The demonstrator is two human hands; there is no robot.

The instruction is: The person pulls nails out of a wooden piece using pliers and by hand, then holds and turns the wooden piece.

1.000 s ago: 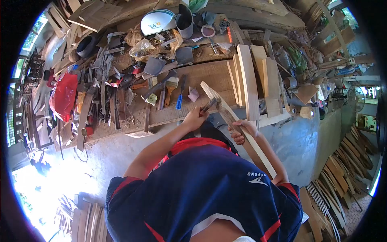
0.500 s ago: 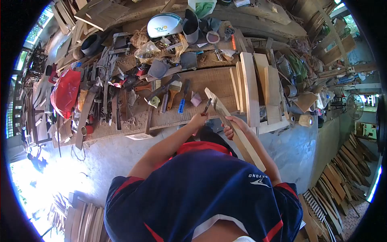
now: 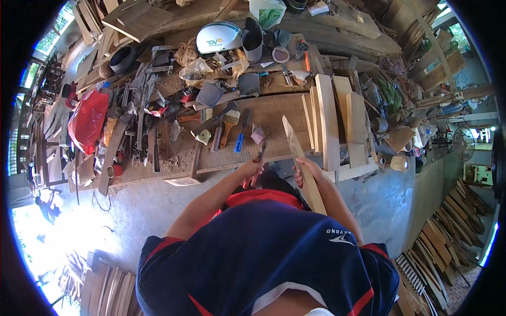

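My left hand (image 3: 252, 168) is closed around a pair of pliers (image 3: 262, 151) with dark jaws pointing up and what look like red handles below. In my right hand (image 3: 310, 174) is a long, narrow wooden strip (image 3: 305, 171), gripped round its middle and held slanting in front of my body. The strip's upper end tapers and rises over the bench edge. A gap separates the pliers from the strip. On the bench near my left hand lie a blue-handled chisel (image 3: 240, 136), a paintbrush (image 3: 229, 126) and a small pinkish scrap (image 3: 258, 134).
The wooden workbench (image 3: 279, 108) spans the front, with upright boards (image 3: 327, 121) at its right. A white helmet (image 3: 217, 37), tools and a red plastic bag (image 3: 88, 122) crowd the back and left. Stacked planks (image 3: 448, 231) lie at the lower right, and a fan (image 3: 464, 141) stands beyond.
The pliers have come away from the strip's edge and moved left and slightly down with my left hand. My right hand has swung the strip a little to the right, more upright.
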